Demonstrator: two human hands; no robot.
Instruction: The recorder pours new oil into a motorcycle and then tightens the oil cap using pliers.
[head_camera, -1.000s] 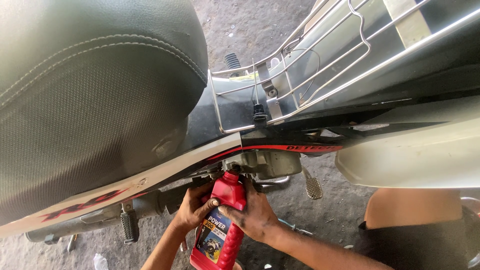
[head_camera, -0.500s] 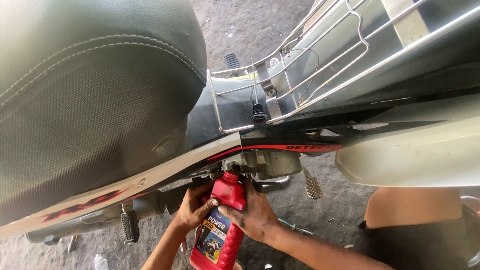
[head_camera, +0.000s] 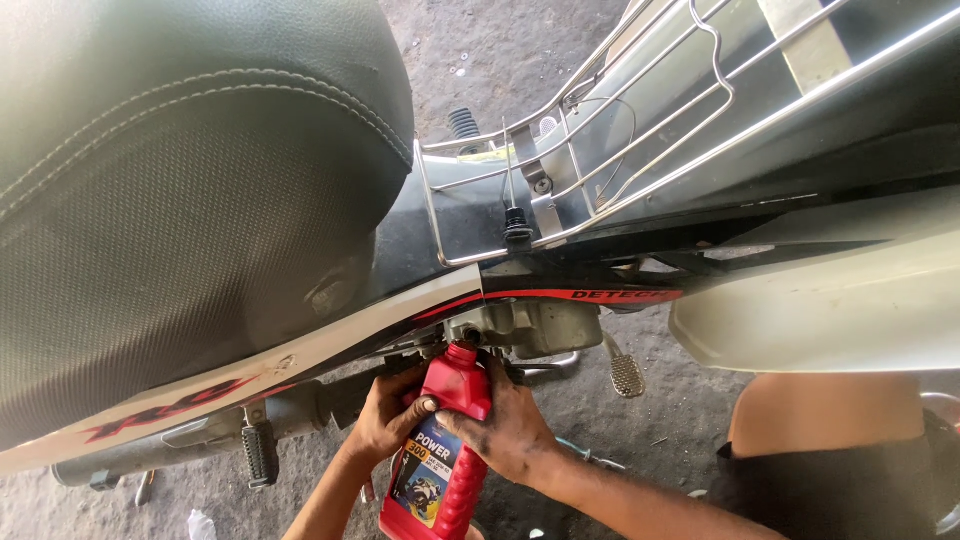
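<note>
A red plastic oil bottle (head_camera: 440, 470) with a picture label is tipped up, its neck pressed against the grey engine casing (head_camera: 530, 325) under a motorcycle. My left hand (head_camera: 385, 420) grips the bottle's upper left side. My right hand (head_camera: 505, 425), smeared with dark grease, wraps the upper right side near the neck. The black padded seat (head_camera: 190, 170) fills the upper left of the view. The spot where the neck meets the engine is partly hidden by my fingers.
A chrome wire rack (head_camera: 620, 130) runs along the bike's upper right. A white body panel (head_camera: 820, 310) juts out on the right above my bare knee (head_camera: 830, 420). A foot peg (head_camera: 260, 455), a brake pedal (head_camera: 625, 372) and rough concrete ground (head_camera: 640, 440) lie below.
</note>
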